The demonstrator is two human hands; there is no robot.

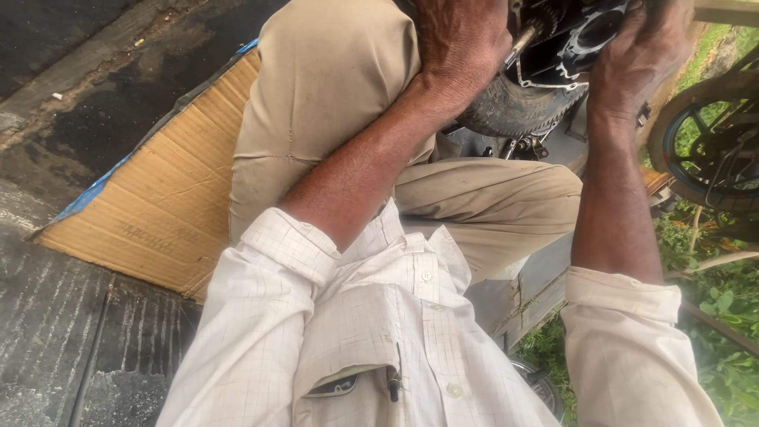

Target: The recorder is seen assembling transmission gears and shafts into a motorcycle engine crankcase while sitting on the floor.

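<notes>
Hands meet at the top of the view, where we work on a dark engine casing (581, 35) with a pale gasket outline on its open face. Our left hand (458, 47) presses against the casing's left side, fingers curled over it beside a short metal shaft (522, 41) that juts out there; we cannot tell how firmly it grips. Our right hand (640, 51) cups the casing's right edge, fingers bent over its top. The casing sits between both hands, touching each, above a toothed sprocket (514, 107) just beneath it. Our bent knee in tan trousers (332, 87) lies left of the left forearm. A flattened cardboard sheet (166, 198) lies on the dark ground (71, 332) beside us. A spoked wheel (704, 142) stands at the right edge over green plants (727, 316).
</notes>
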